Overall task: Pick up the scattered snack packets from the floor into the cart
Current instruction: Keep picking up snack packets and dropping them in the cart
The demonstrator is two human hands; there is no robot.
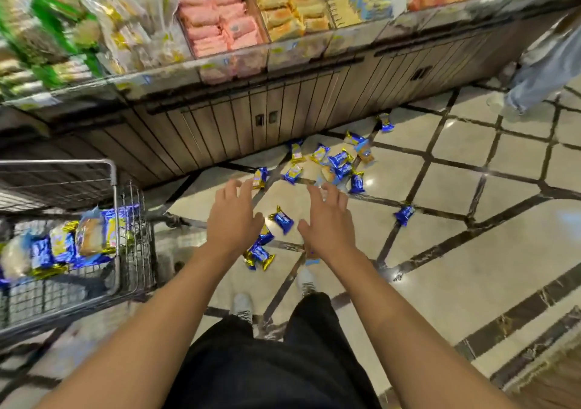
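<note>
Several blue-and-gold snack packets lie scattered on the tiled floor. One cluster [333, 160] sits near the base of the shelf unit. A single packet [283, 219] lies between my hands, a small pile [259, 253] lies below my left hand, and a lone packet [404, 214] lies to the right. My left hand [234, 217] and my right hand [328, 220] reach forward above the floor, fingers spread, holding nothing. The wire cart [132, 251] stands at the left with several packets [63, 246] inside.
A shelf unit [251, 110] with bins of wrapped snacks runs across the top. Another person's legs [540, 69] stand at the upper right by the shelf. My own feet [243, 306] are on the floor just below the small pile.
</note>
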